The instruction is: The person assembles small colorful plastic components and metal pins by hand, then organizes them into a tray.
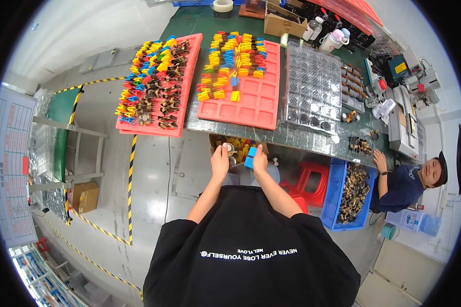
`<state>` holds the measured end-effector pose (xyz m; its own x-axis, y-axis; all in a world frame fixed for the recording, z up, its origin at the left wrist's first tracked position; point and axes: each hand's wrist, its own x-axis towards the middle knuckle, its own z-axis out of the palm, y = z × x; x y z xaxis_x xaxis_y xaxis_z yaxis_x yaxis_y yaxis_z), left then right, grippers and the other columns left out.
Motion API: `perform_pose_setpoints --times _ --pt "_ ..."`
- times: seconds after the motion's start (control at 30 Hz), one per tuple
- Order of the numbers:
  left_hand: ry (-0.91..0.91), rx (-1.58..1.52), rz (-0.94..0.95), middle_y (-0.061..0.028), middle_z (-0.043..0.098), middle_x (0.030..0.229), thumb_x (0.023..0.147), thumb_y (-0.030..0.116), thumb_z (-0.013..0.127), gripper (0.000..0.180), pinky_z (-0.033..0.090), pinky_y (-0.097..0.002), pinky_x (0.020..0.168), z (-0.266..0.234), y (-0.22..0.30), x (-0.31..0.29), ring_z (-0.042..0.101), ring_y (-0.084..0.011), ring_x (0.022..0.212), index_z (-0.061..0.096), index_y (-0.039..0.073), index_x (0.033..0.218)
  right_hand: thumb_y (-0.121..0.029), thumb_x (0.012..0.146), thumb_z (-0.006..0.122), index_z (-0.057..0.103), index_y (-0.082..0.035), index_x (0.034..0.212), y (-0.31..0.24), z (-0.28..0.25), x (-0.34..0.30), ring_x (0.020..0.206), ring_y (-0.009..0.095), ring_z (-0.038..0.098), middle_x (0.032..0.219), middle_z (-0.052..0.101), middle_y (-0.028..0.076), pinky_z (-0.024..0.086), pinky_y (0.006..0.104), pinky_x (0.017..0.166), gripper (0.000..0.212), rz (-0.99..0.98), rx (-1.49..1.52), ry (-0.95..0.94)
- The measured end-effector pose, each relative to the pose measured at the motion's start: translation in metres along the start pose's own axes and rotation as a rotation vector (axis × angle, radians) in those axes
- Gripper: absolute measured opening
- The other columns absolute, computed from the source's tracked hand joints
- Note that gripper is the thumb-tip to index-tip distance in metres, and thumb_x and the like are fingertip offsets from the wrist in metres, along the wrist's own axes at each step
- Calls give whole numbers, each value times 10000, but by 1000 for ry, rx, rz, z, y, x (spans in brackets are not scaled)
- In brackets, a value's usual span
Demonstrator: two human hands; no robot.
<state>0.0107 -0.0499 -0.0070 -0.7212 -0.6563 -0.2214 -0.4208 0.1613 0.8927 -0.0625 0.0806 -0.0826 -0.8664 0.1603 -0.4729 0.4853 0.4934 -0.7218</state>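
My left hand [220,162] is closed around a small round silvery part [231,149]. Close to its right, my right hand [260,161] pinches a blue clip [250,157] with two flat handles. Both hands are held low, in front of the table's near edge. Below and behind them is a box [213,139] of yellow and red clips. Beyond my hands lies a coral-red tray [258,94] with square pockets. Yellow, red and blue clips [220,56] fill its left and far pockets, while its right and near pockets are bare.
A fuller red tray [191,66] overhangs the table's left side. Clear plastic trays [312,77] are stacked on the right. A blue crate [332,192] of small dark parts and a red stool [311,179] stand to my right. Another person's hand [380,160] rests at the table edge.
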Motion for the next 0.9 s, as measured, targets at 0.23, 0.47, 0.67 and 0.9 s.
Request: perform_pose_setpoints --times 0.23,0.47,0.67,0.9 --pt "67 -24 -11 -181 603 787 975 351 399 396 453 -368 695 -3 -17 -1 588 -317 737 582 7 902 -489 895 515 602 22 780 -5 11 -10 714 244 636 761 637 143 488 350 660 531 -220 74 -367" --pt "-40 -193 -17 -43 550 686 976 342 428 409 414 -283 615 26 -8 7 474 -106 661 597 -14 867 -173 882 621 540 33 995 -35 -50 -55 714 171 665 845 634 99 526 263 583 249 -21 380 -778" --pt "-333 -219 -196 -65 655 688 974 356 428 389 419 -229 433 60 22 11 597 -95 503 614 19 920 -137 894 599 528 25 1034 -10 -120 -16 760 222 673 893 626 115 554 280 631 225 91 654 -517" --pt "-569 -95 72 -65 675 760 929 267 550 300 469 -221 522 129 67 26 614 -91 598 645 10 1052 -71 867 621 539 23 996 13 -230 93 703 194 648 868 614 83 542 270 589 180 -61 762 123"
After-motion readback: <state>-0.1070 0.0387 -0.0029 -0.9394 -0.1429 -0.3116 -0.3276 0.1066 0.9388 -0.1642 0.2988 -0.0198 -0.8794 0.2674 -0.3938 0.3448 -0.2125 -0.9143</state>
